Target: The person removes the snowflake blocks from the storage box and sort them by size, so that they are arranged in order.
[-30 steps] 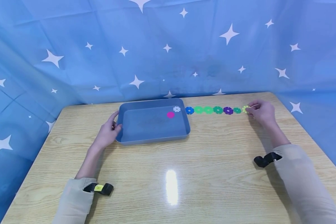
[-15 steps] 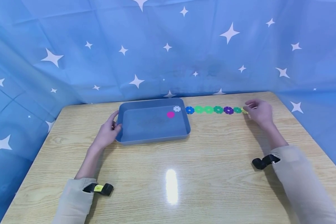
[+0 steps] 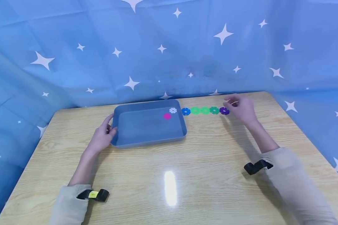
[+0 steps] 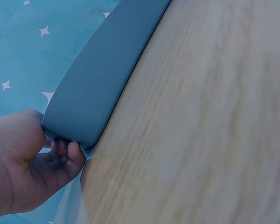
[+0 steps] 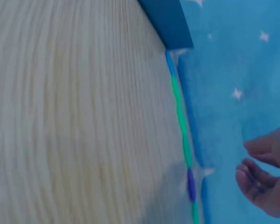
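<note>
My left hand (image 3: pixel 100 137) grips the left end of the blue tray (image 3: pixel 149 142), thumb over its rim. The left wrist view shows the hand (image 4: pixel 23 163) at the tray's corner (image 4: pixel 84 102). A white flower-shaped disc (image 3: pixel 173 110) and a magenta disc (image 3: pixel 167 116) lie inside the tray. From its right end runs a row of flower-shaped discs: a blue disc (image 3: pixel 186 111), several green discs (image 3: pixel 205 110) and a purple disc (image 3: pixel 224 111). My right hand (image 3: pixel 243 109) hovers by the purple disc, hiding the row's far end. Its fingers (image 5: pixel 254 179) bend loosely, with nothing seen between them.
The wooden table (image 3: pixel 146 175) carries tray and discs. A blue curtain with white stars (image 3: pixel 186 47) hangs behind and at both sides. A bright light reflection (image 3: pixel 170 188) shows on the table's near part.
My right hand has left the yellow disc at the row's right end and moved left and up, now over the row. The left hand keeps hold of the tray. The head view has shifted slightly.
</note>
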Available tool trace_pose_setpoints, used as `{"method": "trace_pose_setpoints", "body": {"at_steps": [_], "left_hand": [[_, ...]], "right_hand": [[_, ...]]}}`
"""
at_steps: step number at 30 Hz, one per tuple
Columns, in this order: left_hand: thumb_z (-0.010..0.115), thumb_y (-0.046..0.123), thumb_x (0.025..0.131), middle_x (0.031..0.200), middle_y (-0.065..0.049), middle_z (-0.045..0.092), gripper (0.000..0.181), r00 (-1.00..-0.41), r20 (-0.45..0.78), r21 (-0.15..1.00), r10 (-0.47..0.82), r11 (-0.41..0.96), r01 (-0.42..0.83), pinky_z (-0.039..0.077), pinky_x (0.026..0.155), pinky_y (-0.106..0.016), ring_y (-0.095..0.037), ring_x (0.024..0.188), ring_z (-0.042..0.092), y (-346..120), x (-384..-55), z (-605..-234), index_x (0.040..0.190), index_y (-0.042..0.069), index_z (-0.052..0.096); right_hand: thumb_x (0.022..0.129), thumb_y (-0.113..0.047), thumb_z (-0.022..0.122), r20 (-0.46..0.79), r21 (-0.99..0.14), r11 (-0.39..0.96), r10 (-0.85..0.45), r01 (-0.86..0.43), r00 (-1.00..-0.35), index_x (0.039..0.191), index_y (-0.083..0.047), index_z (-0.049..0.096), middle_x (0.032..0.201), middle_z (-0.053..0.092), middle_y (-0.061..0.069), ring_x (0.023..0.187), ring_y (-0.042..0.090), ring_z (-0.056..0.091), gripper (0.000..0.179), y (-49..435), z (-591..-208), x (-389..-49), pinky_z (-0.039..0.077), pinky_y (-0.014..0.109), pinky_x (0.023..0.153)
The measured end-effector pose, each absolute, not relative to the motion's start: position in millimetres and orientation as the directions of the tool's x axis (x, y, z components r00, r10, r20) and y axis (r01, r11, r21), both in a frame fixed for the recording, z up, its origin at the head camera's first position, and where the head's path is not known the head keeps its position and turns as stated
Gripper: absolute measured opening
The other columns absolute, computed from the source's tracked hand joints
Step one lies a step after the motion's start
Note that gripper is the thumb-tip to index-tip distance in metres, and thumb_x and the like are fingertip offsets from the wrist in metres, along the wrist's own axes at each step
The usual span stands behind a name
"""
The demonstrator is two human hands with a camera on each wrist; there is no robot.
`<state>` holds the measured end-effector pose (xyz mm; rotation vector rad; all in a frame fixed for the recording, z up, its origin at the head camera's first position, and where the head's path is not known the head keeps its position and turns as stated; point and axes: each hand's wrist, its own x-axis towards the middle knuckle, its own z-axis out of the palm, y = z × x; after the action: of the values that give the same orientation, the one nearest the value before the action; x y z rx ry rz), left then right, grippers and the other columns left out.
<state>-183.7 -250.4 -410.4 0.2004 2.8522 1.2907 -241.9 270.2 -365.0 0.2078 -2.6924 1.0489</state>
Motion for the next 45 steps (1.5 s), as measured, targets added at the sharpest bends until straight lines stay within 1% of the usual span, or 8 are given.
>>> {"method": "trace_pose_setpoints", "body": {"at_steps": [6,9,13,22,30,34,40,45], "left_hand": [[0.047,0.008,0.105,0.084,-0.01,0.047,0.06,-0.991,0.061,0.736,0.122,0.665,0.127,0.038,0.058,-0.03,-0.019,0.063,0.042,-253.3,-181.3,-410.3,0.16,0.005,0.023],[0.048,0.008,0.104,0.085,-0.01,0.046,0.061,-0.991,0.065,0.73,0.12,0.671,0.129,0.038,0.058,-0.03,-0.019,0.064,0.042,-253.8,-181.3,-410.3,0.16,0.004,0.023],[0.048,0.007,0.104,0.085,-0.01,0.046,0.061,-0.99,0.066,0.73,0.123,0.67,0.132,0.037,0.058,-0.03,-0.019,0.064,0.042,-252.2,-181.6,-410.3,0.16,0.003,0.023],[0.047,0.007,0.104,0.086,-0.01,0.046,0.061,-0.99,0.063,0.735,0.127,0.665,0.131,0.039,0.057,-0.029,-0.019,0.063,0.042,-250.8,-181.7,-411.1,0.16,0.003,0.022],[0.047,0.006,0.104,0.086,-0.01,0.046,0.061,-0.99,0.063,0.726,0.123,0.675,0.13,0.039,0.058,-0.03,-0.02,0.065,0.043,-250.5,-181.5,-411.4,0.159,0.002,0.022],[0.047,0.007,0.104,0.086,-0.01,0.046,0.061,-0.99,0.062,0.725,0.124,0.677,0.129,0.039,0.058,-0.03,-0.02,0.064,0.043,-249.9,-181.3,-409.8,0.16,0.002,0.022],[0.048,0.007,0.104,0.087,-0.009,0.048,0.06,-0.989,0.08,0.712,0.122,0.687,0.142,0.039,0.059,-0.029,-0.018,0.067,0.044,-247.4,-180.0,-406.7,0.158,-0.001,0.023],[0.048,0.007,0.104,0.087,-0.009,0.047,0.06,-0.99,0.075,0.712,0.119,0.689,0.137,0.038,0.06,-0.029,-0.018,0.068,0.044,-246.5,-178.6,-406.2,0.158,-0.001,0.023]], "right_hand": [[0.098,-0.014,0.067,0.279,-0.677,0.675,-0.135,-0.295,-0.951,0.119,0.004,0.067,0.104,0.068,0.021,0.096,0.037,0.069,0.027,235.7,-360.2,-242.9,0.047,0.014,0.07],[0.099,-0.014,0.067,0.263,-0.699,0.647,-0.164,-0.305,-0.951,0.119,0.002,0.067,0.105,0.068,0.019,0.097,0.034,0.068,0.026,217.7,-360.9,-243.5,0.053,0.027,0.079],[0.098,-0.012,0.067,0.245,-0.711,0.627,-0.202,-0.318,-0.948,0.119,0.001,0.067,0.104,0.068,0.016,0.097,0.031,0.068,0.025,194.4,-362.1,-242.6,0.054,0.043,0.086],[0.097,-0.012,0.068,0.228,-0.742,0.562,-0.303,-0.367,-0.925,0.121,0.001,0.066,0.108,0.069,0.015,0.099,0.028,0.067,0.027,144.4,-360.2,-239.3,0.054,0.04,0.089],[0.095,-0.006,0.069,0.204,-0.772,0.504,-0.38,-0.387,-0.902,0.123,0.008,0.064,0.115,0.068,0.023,0.105,0.031,0.067,0.031,110.9,-369.4,-243.9,0.053,0.038,0.093],[0.096,-0.005,0.068,0.159,-0.775,0.514,-0.406,-0.368,-0.9,0.127,0.01,0.06,0.12,0.066,0.026,0.108,0.033,0.067,0.036,99.6,-373.9,-245.2,0.052,0.039,0.095],[0.097,-0.007,0.066,0.073,-0.781,0.543,-0.412,-0.309,-0.908,0.135,0.01,0.056,0.13,0.061,0.026,0.116,0.034,0.064,0.043,89.1,-378.3,-246.7,0.051,0.039,0.097],[0.097,-0.007,0.066,0.033,-0.76,0.581,-0.414,-0.292,-0.91,0.137,0.009,0.054,0.13,0.062,0.023,0.117,0.032,0.063,0.044,81.0,-382.1,-248.5,0.05,0.039,0.098]]}}
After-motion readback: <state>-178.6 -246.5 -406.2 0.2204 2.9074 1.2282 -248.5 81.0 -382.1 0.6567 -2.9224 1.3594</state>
